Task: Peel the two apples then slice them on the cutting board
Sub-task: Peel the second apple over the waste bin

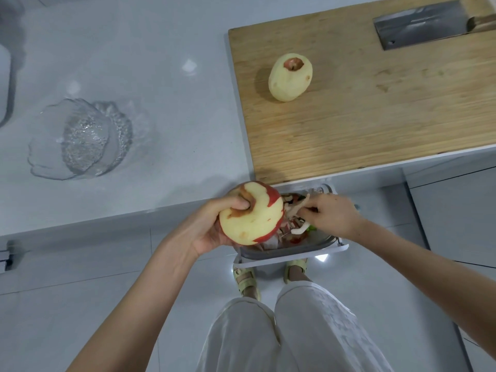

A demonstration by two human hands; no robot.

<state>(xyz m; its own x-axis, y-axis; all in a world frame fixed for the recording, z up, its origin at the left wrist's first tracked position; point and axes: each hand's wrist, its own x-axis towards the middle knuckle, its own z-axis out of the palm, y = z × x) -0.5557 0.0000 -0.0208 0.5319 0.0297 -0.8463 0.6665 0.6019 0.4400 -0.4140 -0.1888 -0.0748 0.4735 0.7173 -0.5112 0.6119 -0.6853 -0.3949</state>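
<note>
A fully peeled apple [290,77] lies on the wooden cutting board [375,116] near its left side. My left hand [214,224] grips a partly peeled apple [252,214], pale with red skin left along its right and top, over the counter's front edge. My right hand [332,214] is curled just right of that apple above a bin, with a strip of peel [299,210] hanging by its fingers; the tool it holds is hidden. A cleaver [418,24] lies flat at the board's far right.
A clear glass bowl [80,140] stands on the white counter [161,76] to the left. An open waste bin [292,245] holding peelings sits on the floor below my hands. My legs and sandals are beneath.
</note>
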